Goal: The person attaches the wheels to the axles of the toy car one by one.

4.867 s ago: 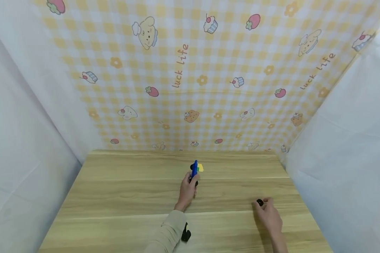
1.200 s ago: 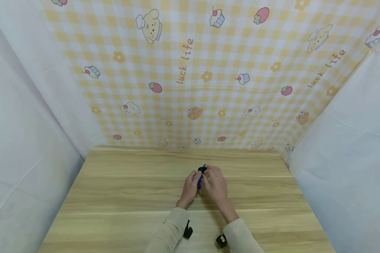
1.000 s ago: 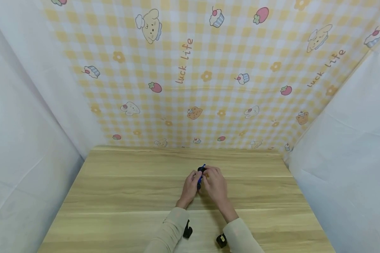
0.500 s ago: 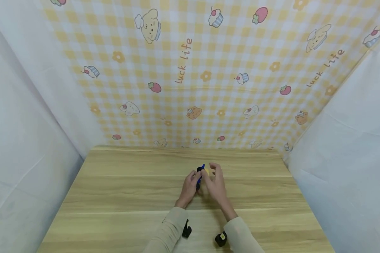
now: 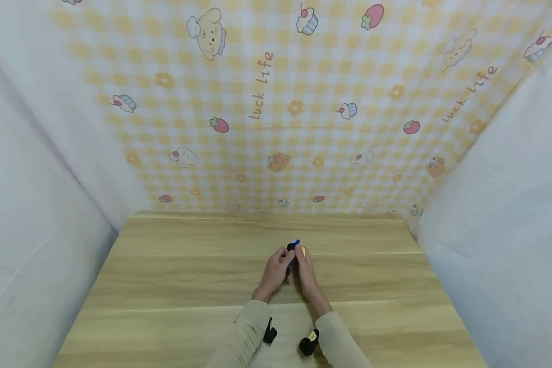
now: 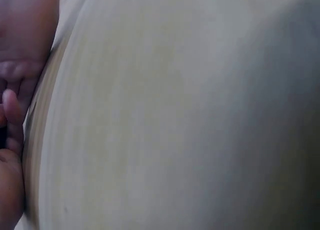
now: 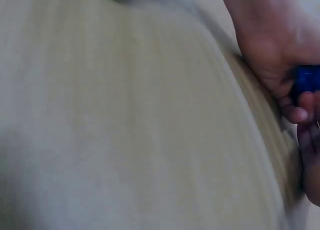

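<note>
Over the middle of the table, both hands meet at a small toy car (image 5: pixel 297 242) with a blue body, black wheels and a yellow part (image 5: pixel 303 251). My left hand (image 5: pixel 272 271) grips its near left side, its thumb along the blue body. From the right, my right hand (image 5: pixel 306 272) holds the car too, thumb near the far black wheel (image 5: pixel 291 247) and fingers around the yellow side. Most of the car is hidden by the hands. In the right wrist view a bit of the blue body (image 7: pixel 307 78) shows between fingers; the left wrist view shows only parts of hands.
A wood-grain table (image 5: pixel 188 271) lies beneath the hands. White sheets hang at the left (image 5: pixel 41 204) and right (image 5: pixel 497 204), and a yellow checked cloth (image 5: pixel 239 112) hangs behind. Black devices with yellow labels sit beside the left (image 5: pixel 270 335) and right sleeves (image 5: pixel 308 344).
Earlier the right hand held a black wheel off to the right; it has since come to the car. Within the last half second its raised fingers have closed in against the car.
</note>
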Demonstrator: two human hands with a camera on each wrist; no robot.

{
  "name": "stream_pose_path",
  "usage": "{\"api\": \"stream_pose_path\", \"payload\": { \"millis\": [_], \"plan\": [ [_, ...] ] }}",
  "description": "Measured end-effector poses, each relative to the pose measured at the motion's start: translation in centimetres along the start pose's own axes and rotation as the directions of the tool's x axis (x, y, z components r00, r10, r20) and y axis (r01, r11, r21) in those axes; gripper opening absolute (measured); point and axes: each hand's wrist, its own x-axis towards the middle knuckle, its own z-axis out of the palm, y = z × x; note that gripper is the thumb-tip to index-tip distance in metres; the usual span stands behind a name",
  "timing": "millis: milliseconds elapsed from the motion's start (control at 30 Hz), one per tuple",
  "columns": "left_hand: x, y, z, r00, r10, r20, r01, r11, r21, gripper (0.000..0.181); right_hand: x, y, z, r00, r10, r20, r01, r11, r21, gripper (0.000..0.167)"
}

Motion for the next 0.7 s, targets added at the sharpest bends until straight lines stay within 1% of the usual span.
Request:
{"api": "stream_pose_path", "payload": {
  "millis": [100, 233, 333, 467, 533, 600, 700],
  "plan": [
    [-0.1, 0.1, 0.1, 1.0, 0.006, 0.019, -0.007, 0.999, 0.052, 0.047, 0.1, -0.1, -0.3, 1.0, 0.029, 0.001, -0.029, 0.998, 0.059, 0.043],
    [-0.1, 0.2, 0.2, 1.0, 0.008, 0.023, -0.01, 0.997, 0.071, 0.048, 0.1, -0.2, -0.6, 0.998, 0.065, -0.001, -0.064, 0.991, 0.115, 0.038],
    [0.0, 0.2, 0.3, 1.0, 0.02, 0.014, -0.021, 0.997, 0.078, 0.046, 0.0, -0.6, -0.6, 0.998, 0.066, -0.003, -0.065, 0.989, 0.132, 0.036],
    [0.1, -0.1, 0.5, 0.999, 0.04, 0.006, -0.041, 0.996, 0.085, 0.043, -0.7, -2.1, -0.4, 0.998, 0.054, -0.012, -0.052, 0.991, 0.121, 0.035],
    [0.1, -0.1, 0.5, 0.999, 0.037, 0.004, -0.037, 0.995, 0.09, 0.04, -1.0, -2.8, -0.3, 0.999, 0.046, -0.016, -0.044, 0.993, 0.113, 0.035],
    [-0.4, 0.8, 0.6, 0.999, 0.046, 0.0, -0.046, 0.995, 0.084, 0.038, -1.2, -3.0, -0.3, 0.999, 0.038, -0.019, -0.035, 0.992, 0.119, 0.036],
    [-1.2, 2.6, 0.4, 0.999, 0.046, 0.016, -0.048, 0.995, 0.088, 0.035, -0.7, -1.6, -0.3, 0.998, 0.039, -0.045, -0.033, 0.99, 0.137, 0.041]
  ]
}}
